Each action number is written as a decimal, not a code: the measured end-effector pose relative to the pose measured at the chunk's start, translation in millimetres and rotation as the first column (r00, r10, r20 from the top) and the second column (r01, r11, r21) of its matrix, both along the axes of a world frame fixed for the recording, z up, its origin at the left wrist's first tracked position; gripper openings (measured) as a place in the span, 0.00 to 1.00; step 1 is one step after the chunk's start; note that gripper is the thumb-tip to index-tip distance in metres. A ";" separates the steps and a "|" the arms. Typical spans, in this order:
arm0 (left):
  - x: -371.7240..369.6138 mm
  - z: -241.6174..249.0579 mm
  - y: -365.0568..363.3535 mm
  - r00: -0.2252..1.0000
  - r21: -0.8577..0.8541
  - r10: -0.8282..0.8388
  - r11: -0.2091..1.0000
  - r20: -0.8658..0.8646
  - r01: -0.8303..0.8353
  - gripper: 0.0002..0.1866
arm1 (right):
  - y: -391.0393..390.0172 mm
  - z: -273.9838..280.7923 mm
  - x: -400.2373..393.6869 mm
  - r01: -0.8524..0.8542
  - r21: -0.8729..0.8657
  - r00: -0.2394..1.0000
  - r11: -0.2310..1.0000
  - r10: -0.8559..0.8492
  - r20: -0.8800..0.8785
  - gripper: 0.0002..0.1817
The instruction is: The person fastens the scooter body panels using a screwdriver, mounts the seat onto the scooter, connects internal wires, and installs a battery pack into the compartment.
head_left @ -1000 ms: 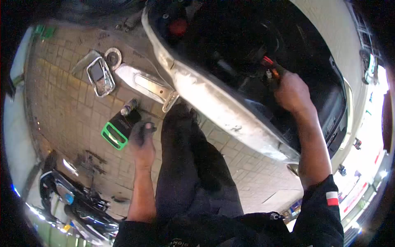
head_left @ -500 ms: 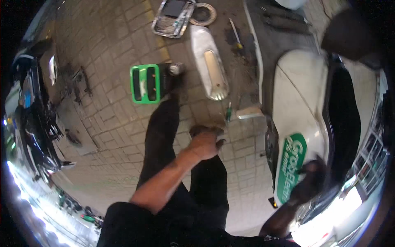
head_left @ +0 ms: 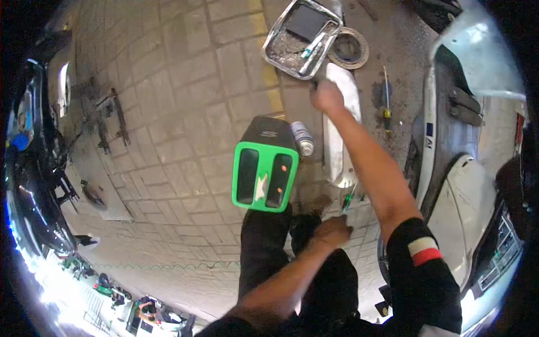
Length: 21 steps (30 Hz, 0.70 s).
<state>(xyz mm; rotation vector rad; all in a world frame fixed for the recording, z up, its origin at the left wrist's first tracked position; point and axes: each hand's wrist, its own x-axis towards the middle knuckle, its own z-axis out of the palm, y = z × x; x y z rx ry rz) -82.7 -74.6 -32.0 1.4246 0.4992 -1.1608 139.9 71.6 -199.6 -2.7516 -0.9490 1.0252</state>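
My right hand (head_left: 328, 96) reaches forward to the top end of a white panel (head_left: 338, 147), just below a metal tray (head_left: 276, 60). Its fingers are curled, and what they hold, if anything, is hidden. My left hand (head_left: 333, 231) rests near my knee, fingers bent and partly hidden, close to a green-handled screwdriver (head_left: 348, 200). In the tray lie a dark flat piece (head_left: 306, 22) and small tools. A round ring-shaped part (head_left: 349, 49) sits beside the tray. A spray can (head_left: 303, 139) lies beside a black and green box (head_left: 264, 177).
A yellow-handled screwdriver (head_left: 387, 112) lies on the paving right of the white panel. At the right stands a white scooter (head_left: 457, 210). Another dark motorcycle (head_left: 42, 185) is at the far left, with loose parts (head_left: 114, 118) on the ground nearby.
My right hand has moved from beside the scooter's white body forward to the panel and tray. My left hand stays near my knee. The view has shifted, bringing the green box and tray closer.
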 end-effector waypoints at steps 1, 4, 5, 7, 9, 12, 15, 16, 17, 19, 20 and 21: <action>18.7 4.4 3.5 1.000 -0.015 0.001 1.000 -0.023 -0.002 0.25 | 13.8 -29.8 14.7 -0.091 0.049 0.993 0.995 0.086 0.080 0.18; 52.6 18.9 25.0 0.995 -0.120 0.064 0.991 0.075 -0.055 0.20 | 70.5 -80.0 54.6 -0.070 0.151 0.963 0.986 0.027 0.267 0.12; 58.7 18.4 50.6 0.994 -0.163 0.048 0.986 0.099 -0.032 0.20 | 90.8 -96.0 74.1 -0.170 0.049 0.964 0.984 0.156 0.218 0.12; 53.9 13.1 65.3 0.983 -0.180 0.142 0.976 0.118 -0.119 0.19 | 95.4 -128.9 82.8 -0.294 0.137 0.920 0.946 0.242 0.308 0.12; 45.9 8.8 59.9 0.944 -0.093 0.308 0.950 0.120 -0.298 0.18 | 101.3 -131.1 80.6 -0.098 -0.082 0.965 0.992 0.114 0.236 0.19; 49.4 9.0 52.6 0.912 -0.205 0.409 0.892 -0.011 -0.403 0.17 | 92.2 -131.7 74.2 -0.107 -0.089 0.954 0.990 0.127 0.270 0.17; 60.9 14.2 54.6 0.885 -0.202 0.454 0.861 -0.106 -0.466 0.17 | 87.3 -136.2 77.0 -0.193 -0.049 0.918 0.980 0.198 0.344 0.15; 63.9 14.6 55.8 0.878 -0.190 0.461 0.858 -0.124 -0.477 0.17 | 85.4 -137.3 76.9 -0.263 -0.021 0.883 0.965 0.249 0.398 0.13; 65.3 14.3 56.0 0.907 -0.185 0.417 0.888 -0.065 -0.421 0.18 | 85.0 -137.0 76.0 -0.331 0.005 0.844 0.944 0.294 0.450 0.12; 61.6 6.3 29.9 0.930 -0.172 0.368 0.916 -0.006 -0.363 0.18 | 92.2 -137.0 76.5 -0.274 -0.077 0.874 0.959 0.282 0.396 0.12; 52.8 -6.8 -18.2 0.707 -0.244 0.676 0.664 -0.206 -0.707 0.18 | 97.2 -136.1 76.5 -0.215 -0.156 0.902 0.964 0.257 0.346 0.12; 53.8 -7.2 -13.8 0.547 -0.242 0.776 0.492 -0.314 -0.836 0.18 | 97.3 -138.1 76.2 -0.215 -0.153 0.903 0.965 0.256 0.344 0.12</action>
